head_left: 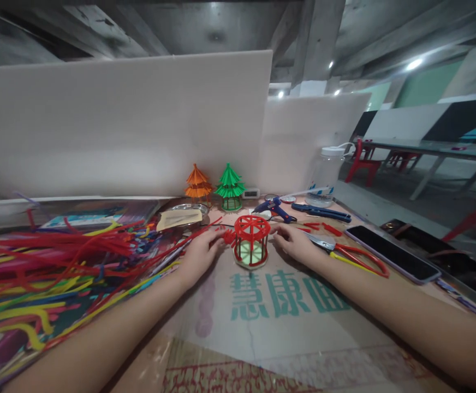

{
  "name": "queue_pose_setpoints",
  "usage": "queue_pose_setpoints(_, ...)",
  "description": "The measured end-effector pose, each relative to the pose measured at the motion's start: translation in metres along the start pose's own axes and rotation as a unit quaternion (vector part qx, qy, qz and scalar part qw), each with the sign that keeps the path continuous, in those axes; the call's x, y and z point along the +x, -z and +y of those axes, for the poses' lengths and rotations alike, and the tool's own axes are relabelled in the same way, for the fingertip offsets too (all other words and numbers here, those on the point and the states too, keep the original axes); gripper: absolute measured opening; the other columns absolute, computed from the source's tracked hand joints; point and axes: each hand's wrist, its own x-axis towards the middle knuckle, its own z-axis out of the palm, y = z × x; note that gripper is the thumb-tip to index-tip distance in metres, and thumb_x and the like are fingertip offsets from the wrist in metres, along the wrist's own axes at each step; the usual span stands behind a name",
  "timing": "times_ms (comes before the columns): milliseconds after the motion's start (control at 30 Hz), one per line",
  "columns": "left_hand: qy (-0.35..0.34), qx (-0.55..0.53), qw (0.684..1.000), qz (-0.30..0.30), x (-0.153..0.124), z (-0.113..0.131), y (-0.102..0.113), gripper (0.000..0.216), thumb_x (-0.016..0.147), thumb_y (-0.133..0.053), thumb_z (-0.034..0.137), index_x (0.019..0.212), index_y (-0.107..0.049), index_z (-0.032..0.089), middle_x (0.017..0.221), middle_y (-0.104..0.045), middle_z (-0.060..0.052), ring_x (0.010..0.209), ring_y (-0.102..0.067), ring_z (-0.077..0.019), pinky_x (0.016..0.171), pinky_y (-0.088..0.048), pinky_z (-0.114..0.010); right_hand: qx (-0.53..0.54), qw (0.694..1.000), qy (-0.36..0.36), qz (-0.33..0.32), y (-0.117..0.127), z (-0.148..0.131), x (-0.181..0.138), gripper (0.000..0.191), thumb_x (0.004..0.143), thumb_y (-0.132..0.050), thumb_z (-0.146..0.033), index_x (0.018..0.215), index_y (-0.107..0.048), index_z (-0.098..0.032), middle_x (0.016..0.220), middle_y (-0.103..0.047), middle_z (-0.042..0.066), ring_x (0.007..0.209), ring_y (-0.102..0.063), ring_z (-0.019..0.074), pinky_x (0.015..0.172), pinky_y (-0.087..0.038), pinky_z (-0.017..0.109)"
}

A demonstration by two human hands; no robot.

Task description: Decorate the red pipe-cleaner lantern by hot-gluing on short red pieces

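Note:
A small round red frame (252, 239), like a cage with upright posts and a spoked top, stands on the table between my two hands. Its base is pale green with red strips. My left hand (203, 254) is at its left, fingers bent and closed at a clump of short red pieces (228, 236). On the other side, my right hand (295, 244) rests with curled fingers, thumb and forefinger slightly apart, and I see nothing between them. Its fingertips are close to the frame; whether they touch it I cannot tell.
Fuzzy coloured strips (78, 251) are heaped at left. Behind stand an orange tiered model (197, 183), a green one (230, 185), a metal dish (197, 212) and a glue gun (275, 208). Scissors (352, 254), a phone (393, 254) and a clear bottle (325, 174) are at right.

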Motion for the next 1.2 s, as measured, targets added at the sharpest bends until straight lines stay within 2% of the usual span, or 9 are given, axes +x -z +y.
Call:
queue_pose_setpoints(133, 0.066, -0.056, 0.995, -0.047, -0.006, 0.015, -0.009, 0.026, 0.094, -0.058, 0.035, 0.103, -0.076, 0.02, 0.108, -0.079, -0.009, 0.102, -0.072, -0.0266, 0.097, -0.055, -0.043, 0.001, 1.0, -0.011, 0.018, 0.002, 0.004, 0.002, 0.027, 0.092, -0.05, -0.035, 0.101, -0.068, -0.018, 0.076, -0.067, 0.002, 0.067, -0.059, 0.0201, 0.065, -0.046, 0.032)
queue_pose_setpoints(267, 0.084, -0.073, 0.991, -0.076, -0.01, 0.021, -0.01, 0.024, 0.093, -0.058, 0.037, 0.096, -0.075, 0.02, 0.099, -0.079, -0.006, 0.092, -0.072, -0.0243, 0.086, -0.055, -0.037, 0.013, 0.999, -0.011, 0.037, 0.005, 0.005, 0.002, 0.029, 0.095, -0.041, -0.029, 0.104, -0.067, -0.02, 0.098, -0.074, 0.008, 0.091, -0.068, 0.0237, 0.083, -0.051, 0.037)
queue_pose_setpoints(333, 0.078, -0.072, 0.99, -0.095, -0.01, 0.02, -0.011, 0.024, 0.093, -0.058, 0.038, 0.093, -0.075, 0.021, 0.096, -0.078, -0.006, 0.09, -0.072, -0.0237, 0.083, -0.054, -0.035, 0.016, 0.999, -0.012, 0.045, 0.005, 0.006, 0.002, 0.03, 0.093, -0.039, -0.025, 0.103, -0.067, -0.02, 0.099, -0.074, 0.008, 0.095, -0.068, 0.0244, 0.087, -0.051, 0.039)
queue_pose_setpoints(533, 0.045, -0.051, 0.99, -0.121, -0.011, 0.02, -0.011, 0.027, 0.095, -0.054, 0.04, 0.091, -0.071, 0.021, 0.094, -0.076, -0.007, 0.089, -0.069, -0.0232, 0.082, -0.052, -0.034, 0.007, 0.999, -0.017, 0.047, 0.004, 0.007, 0.002, 0.025, 0.09, -0.046, -0.024, 0.103, -0.067, -0.019, 0.096, -0.074, 0.007, 0.088, -0.067, 0.0237, 0.08, -0.051, 0.036)
queue_pose_setpoints(700, 0.035, -0.011, 0.992, -0.122, -0.011, 0.025, -0.008, 0.025, 0.095, -0.044, 0.033, 0.083, -0.062, 0.021, 0.088, -0.071, -0.006, 0.084, -0.065, -0.0223, 0.077, -0.048, -0.033, -0.007, 0.999, -0.026, 0.031, 0.005, 0.003, 0.001, 0.027, 0.092, -0.052, -0.038, 0.104, -0.067, -0.019, 0.078, -0.07, 0.004, 0.065, -0.06, 0.021, 0.061, -0.044, 0.031)
queue_pose_setpoints(867, 0.025, 0.02, 0.993, -0.114, -0.009, 0.025, -0.008, 0.022, 0.091, -0.043, 0.033, 0.073, -0.049, 0.022, 0.077, -0.062, -0.004, 0.074, -0.059, -0.0205, 0.068, -0.042, -0.031, -0.019, 0.999, -0.015, 0.036, 0.012, -0.007, 0.0, 0.035, 0.096, -0.045, -0.045, 0.084, -0.067, -0.021, 0.074, -0.069, 0.004, 0.069, -0.062, 0.0217, 0.064, -0.043, 0.032)
queue_pose_setpoints(1000, 0.012, 0.008, 0.993, -0.121, -0.008, 0.024, -0.007, 0.031, 0.097, -0.036, 0.038, 0.074, -0.049, 0.022, 0.075, -0.06, -0.003, 0.073, -0.058, -0.0197, 0.068, -0.042, -0.031, -0.039, 0.995, -0.021, 0.09, 0.024, -0.007, 0.002, 0.036, 0.096, -0.047, -0.047, 0.071, -0.057, -0.022, 0.066, -0.059, 0.002, 0.068, -0.056, 0.0209, 0.064, -0.039, 0.032)
queue_pose_setpoints(1133, -0.025, 0.032, 0.991, -0.127, -0.008, 0.025, -0.007, 0.031, 0.096, -0.04, 0.039, 0.072, -0.051, 0.021, 0.074, -0.061, -0.004, 0.072, -0.057, -0.0198, 0.068, -0.041, -0.031, -0.035, 0.973, -0.04, 0.223, 0.034, 0.013, 0.015, 0.026, 0.088, -0.061, -0.046, 0.082, -0.05, -0.023, 0.074, -0.056, 0.0, 0.07, -0.052, 0.0195, 0.069, -0.042, 0.032)
queue_pose_setpoints(1200, -0.036, 0.047, 0.989, -0.134, -0.009, 0.027, -0.007, 0.028, 0.093, -0.044, 0.038, 0.073, -0.054, 0.021, 0.077, -0.063, -0.005, 0.075, -0.059, -0.0206, 0.07, -0.043, -0.032, -0.027, 0.969, -0.05, 0.241, 0.034, 0.026, 0.022, 0.022, 0.084, -0.063, -0.04, 0.09, -0.052, -0.022, 0.089, -0.061, 0.004, 0.083, -0.057, 0.0222, 0.079, -0.047, 0.036)
